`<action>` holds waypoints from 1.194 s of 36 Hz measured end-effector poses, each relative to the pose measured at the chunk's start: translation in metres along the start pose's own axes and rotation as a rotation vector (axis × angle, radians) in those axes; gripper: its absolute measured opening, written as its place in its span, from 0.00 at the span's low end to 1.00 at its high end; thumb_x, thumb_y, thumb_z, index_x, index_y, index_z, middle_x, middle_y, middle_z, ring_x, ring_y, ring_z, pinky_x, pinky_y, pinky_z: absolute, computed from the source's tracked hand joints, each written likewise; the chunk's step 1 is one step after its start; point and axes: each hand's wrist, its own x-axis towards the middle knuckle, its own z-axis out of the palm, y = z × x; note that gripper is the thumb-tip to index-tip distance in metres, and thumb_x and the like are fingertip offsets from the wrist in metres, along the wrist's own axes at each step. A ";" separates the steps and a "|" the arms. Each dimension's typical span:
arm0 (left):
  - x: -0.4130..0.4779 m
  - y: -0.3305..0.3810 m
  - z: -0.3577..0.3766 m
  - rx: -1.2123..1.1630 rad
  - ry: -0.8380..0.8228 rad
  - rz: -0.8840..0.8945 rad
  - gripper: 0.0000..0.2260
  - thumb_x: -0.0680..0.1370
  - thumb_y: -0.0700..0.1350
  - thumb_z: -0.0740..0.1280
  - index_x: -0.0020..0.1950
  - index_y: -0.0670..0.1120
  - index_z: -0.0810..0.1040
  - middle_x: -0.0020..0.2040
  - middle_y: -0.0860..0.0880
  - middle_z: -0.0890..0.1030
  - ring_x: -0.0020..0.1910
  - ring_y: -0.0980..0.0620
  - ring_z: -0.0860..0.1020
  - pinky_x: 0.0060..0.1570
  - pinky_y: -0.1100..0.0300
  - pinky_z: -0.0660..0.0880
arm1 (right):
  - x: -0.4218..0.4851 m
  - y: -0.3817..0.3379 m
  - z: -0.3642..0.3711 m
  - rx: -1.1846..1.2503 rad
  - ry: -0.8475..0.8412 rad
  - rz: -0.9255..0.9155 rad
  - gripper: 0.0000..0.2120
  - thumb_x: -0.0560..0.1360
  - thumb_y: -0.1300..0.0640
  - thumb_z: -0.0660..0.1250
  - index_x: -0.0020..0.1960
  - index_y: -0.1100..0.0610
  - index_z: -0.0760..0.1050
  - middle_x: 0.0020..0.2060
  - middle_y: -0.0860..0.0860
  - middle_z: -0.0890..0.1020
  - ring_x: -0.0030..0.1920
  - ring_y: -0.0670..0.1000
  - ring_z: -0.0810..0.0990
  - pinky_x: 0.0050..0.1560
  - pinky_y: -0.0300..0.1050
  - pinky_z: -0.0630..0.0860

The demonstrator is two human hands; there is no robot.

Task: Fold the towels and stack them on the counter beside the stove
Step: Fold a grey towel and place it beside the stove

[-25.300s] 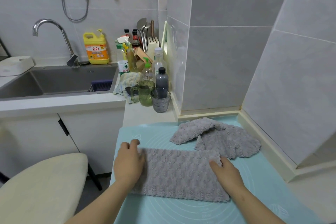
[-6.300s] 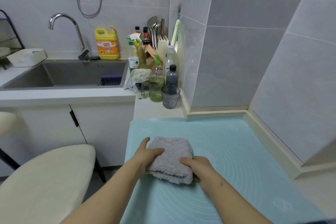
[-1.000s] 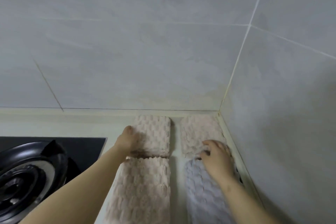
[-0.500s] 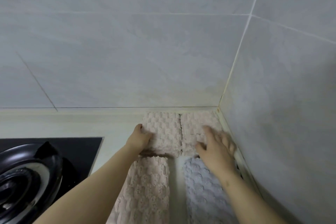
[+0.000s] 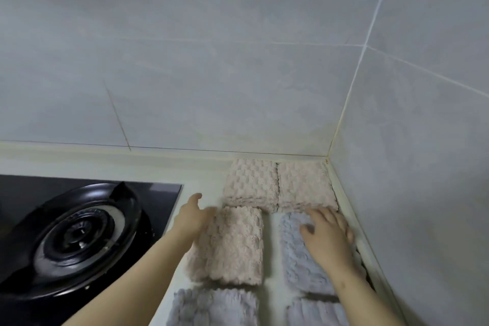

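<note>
Folded towels lie in two rows on the pale counter [image 5: 201, 174] right of the stove. Two pink towels [image 5: 250, 182] [image 5: 304, 185] sit side by side against the back wall. In front of them lie a pink towel [image 5: 232, 246] and a grey towel [image 5: 296, 254]. Two more grey towels [image 5: 214, 307] [image 5: 315, 312] are at the bottom edge. My left hand [image 5: 193, 216] rests against the left side of the middle pink towel, fingers straight. My right hand [image 5: 328, 233] lies flat on the grey towel, fingers spread.
A black gas stove [image 5: 79, 227] with a round burner fills the left. Grey tiled walls [image 5: 238, 74] meet in a corner behind the towels. A raised counter lip [image 5: 354, 222] runs along the right wall, close to the right-hand towels.
Both hands have drawn back from the two back pink towels, which now sit together in the corner, and rest on the middle pink and grey towels. The view has tilted down.
</note>
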 end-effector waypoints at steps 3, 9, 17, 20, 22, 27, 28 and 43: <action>-0.011 -0.011 -0.001 0.020 -0.048 -0.075 0.29 0.79 0.48 0.62 0.76 0.48 0.52 0.74 0.42 0.60 0.69 0.40 0.65 0.61 0.51 0.68 | -0.016 0.006 0.001 -0.016 -0.042 0.015 0.21 0.79 0.50 0.54 0.72 0.45 0.61 0.72 0.44 0.62 0.73 0.50 0.54 0.73 0.50 0.52; -0.033 -0.017 0.005 -0.001 -0.112 -0.165 0.27 0.80 0.47 0.60 0.76 0.43 0.54 0.67 0.39 0.69 0.50 0.44 0.74 0.38 0.61 0.68 | -0.037 0.012 -0.001 -0.028 -0.076 0.009 0.21 0.79 0.50 0.54 0.72 0.45 0.61 0.72 0.45 0.62 0.73 0.50 0.54 0.73 0.49 0.53; -0.037 -0.013 0.016 -0.013 -0.117 -0.158 0.24 0.79 0.45 0.62 0.71 0.37 0.61 0.65 0.33 0.71 0.62 0.35 0.72 0.55 0.47 0.75 | -0.044 0.015 -0.002 -0.029 -0.094 0.008 0.22 0.78 0.50 0.55 0.72 0.44 0.60 0.72 0.44 0.62 0.73 0.50 0.53 0.72 0.49 0.52; -0.036 -0.007 0.021 -0.026 -0.131 -0.155 0.19 0.80 0.43 0.59 0.68 0.36 0.65 0.37 0.44 0.69 0.29 0.50 0.68 0.23 0.67 0.66 | -0.042 0.019 0.000 -0.031 -0.096 0.011 0.22 0.78 0.50 0.55 0.72 0.44 0.60 0.72 0.44 0.62 0.73 0.50 0.53 0.71 0.48 0.53; -0.033 -0.003 0.026 -0.023 -0.130 -0.149 0.13 0.80 0.41 0.57 0.62 0.37 0.67 0.34 0.48 0.63 0.27 0.52 0.61 0.21 0.69 0.58 | -0.041 0.021 0.002 -0.034 -0.100 0.012 0.22 0.78 0.50 0.55 0.71 0.44 0.61 0.72 0.44 0.62 0.73 0.50 0.54 0.71 0.48 0.53; -0.030 0.009 0.039 -0.050 -0.164 -0.089 0.04 0.80 0.40 0.57 0.52 0.40 0.65 0.35 0.48 0.64 0.28 0.52 0.61 0.26 0.64 0.57 | -0.036 0.023 0.004 -0.043 -0.112 0.009 0.22 0.78 0.50 0.54 0.72 0.44 0.61 0.72 0.44 0.62 0.73 0.50 0.53 0.71 0.48 0.53; -0.030 0.012 0.042 -0.056 -0.173 -0.075 0.04 0.79 0.40 0.58 0.50 0.40 0.65 0.35 0.48 0.64 0.28 0.52 0.61 0.26 0.63 0.58 | -0.035 0.023 0.004 -0.044 -0.114 0.009 0.22 0.78 0.50 0.54 0.71 0.44 0.61 0.72 0.44 0.62 0.73 0.50 0.53 0.71 0.48 0.53; -0.031 0.009 0.037 -0.004 -0.278 -0.063 0.09 0.81 0.46 0.58 0.60 0.50 0.63 0.42 0.51 0.70 0.38 0.51 0.70 0.32 0.62 0.66 | -0.034 0.030 0.008 -0.058 -0.156 -0.032 0.22 0.79 0.49 0.52 0.72 0.43 0.58 0.73 0.44 0.59 0.74 0.51 0.51 0.72 0.48 0.52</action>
